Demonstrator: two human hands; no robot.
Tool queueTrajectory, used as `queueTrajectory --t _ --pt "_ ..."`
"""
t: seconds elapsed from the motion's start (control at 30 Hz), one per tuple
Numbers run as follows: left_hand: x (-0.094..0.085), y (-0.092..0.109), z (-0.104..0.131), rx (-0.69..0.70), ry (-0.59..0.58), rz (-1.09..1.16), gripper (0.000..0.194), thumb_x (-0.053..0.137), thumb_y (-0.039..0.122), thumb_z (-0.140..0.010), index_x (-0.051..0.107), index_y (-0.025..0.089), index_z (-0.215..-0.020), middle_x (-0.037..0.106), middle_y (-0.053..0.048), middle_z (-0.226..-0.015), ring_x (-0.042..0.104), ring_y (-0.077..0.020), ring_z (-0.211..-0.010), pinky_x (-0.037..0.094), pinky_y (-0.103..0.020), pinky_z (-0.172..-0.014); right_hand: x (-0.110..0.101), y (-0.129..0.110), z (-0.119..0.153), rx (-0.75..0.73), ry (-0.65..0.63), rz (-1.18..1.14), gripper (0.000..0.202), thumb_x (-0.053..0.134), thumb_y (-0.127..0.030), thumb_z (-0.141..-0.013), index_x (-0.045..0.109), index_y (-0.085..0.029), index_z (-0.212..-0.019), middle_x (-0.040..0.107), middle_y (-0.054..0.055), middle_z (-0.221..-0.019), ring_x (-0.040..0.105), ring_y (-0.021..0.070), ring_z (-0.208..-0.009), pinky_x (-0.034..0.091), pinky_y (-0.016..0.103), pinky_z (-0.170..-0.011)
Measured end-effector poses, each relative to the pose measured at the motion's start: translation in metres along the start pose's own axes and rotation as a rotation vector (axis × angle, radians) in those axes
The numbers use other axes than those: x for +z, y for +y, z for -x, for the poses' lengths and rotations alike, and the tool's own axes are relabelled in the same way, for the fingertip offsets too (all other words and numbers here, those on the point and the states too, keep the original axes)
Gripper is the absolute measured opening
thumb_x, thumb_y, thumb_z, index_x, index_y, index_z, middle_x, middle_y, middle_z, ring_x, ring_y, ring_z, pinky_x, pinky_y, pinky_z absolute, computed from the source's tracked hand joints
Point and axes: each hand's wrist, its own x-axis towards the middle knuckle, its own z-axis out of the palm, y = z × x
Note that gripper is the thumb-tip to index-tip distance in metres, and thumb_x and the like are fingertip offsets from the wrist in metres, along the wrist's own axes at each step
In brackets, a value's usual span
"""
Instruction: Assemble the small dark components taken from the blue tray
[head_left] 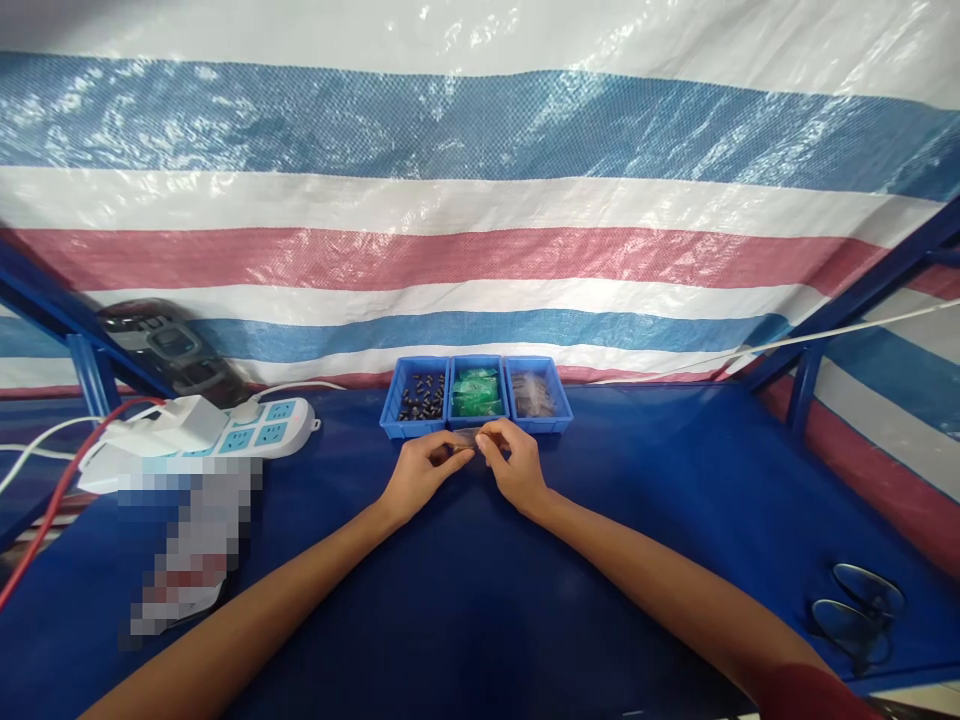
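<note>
My left hand [424, 472] and my right hand [516, 468] meet in front of three blue bins. Between their pinched fingertips is a small clear plastic bag [469, 437]; what it contains is too small to make out. Behind my left hand, the left bin [418, 430] holds small dark metal pieces [426, 398]. Green packets [478, 392] fill the middle bin [477, 360]. In the right bin [559, 424] lie clear bags with brownish contents [532, 395].
On the left are a white power strip [289, 430] with plugs and cables, a dark bag-like object [176, 345] and a blurred item [199, 550]. Eyeglasses [859, 615] lie at the right on the blue table [480, 620]. A striped sheet [480, 255] hangs behind.
</note>
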Motion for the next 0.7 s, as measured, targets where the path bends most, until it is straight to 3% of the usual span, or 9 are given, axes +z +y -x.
queueTrajectory --t 0.23,0.5,0.7 --pt "-0.0011 0.0003 0.0011 0.008 0.09 0.104 0.03 0.059 0.042 -0.084 0.07 0.015 -0.082 0.059 0.0 -0.061 0.045 -0.0079 -0.046 0.036 -0.02 -0.043 -0.0006 -0.001 0.0008 0.016 -0.018 -0.009 0.017 0.048 -0.03 -0.092 0.059 -0.018 -0.087 0.061 0.004 -0.08 0.058 0.0154 -0.066 0.049 0.027 -0.061" --pt "-0.0046 0.0072 0.0021 0.079 0.111 0.033 0.03 0.054 0.038 -0.088 0.07 0.016 -0.077 0.062 -0.004 -0.069 0.052 -0.0113 -0.056 0.042 -0.023 -0.052 -0.0011 -0.0054 -0.001 -0.023 -0.076 0.003 0.015 0.051 -0.031 -0.09 0.059 -0.019 -0.084 0.059 0.003 -0.075 0.056 0.0148 -0.064 0.047 0.026 -0.059" --pt "-0.0007 0.0033 0.0022 -0.005 0.125 0.139 0.025 0.058 0.038 -0.086 0.066 0.016 -0.092 0.058 0.001 -0.063 0.043 -0.007 -0.044 0.037 -0.02 -0.044 -0.001 -0.0071 -0.002 -0.049 -0.116 0.021 0.018 0.05 -0.03 -0.09 0.059 -0.019 -0.079 0.057 0.002 -0.073 0.055 0.0145 -0.064 0.046 0.025 -0.059"
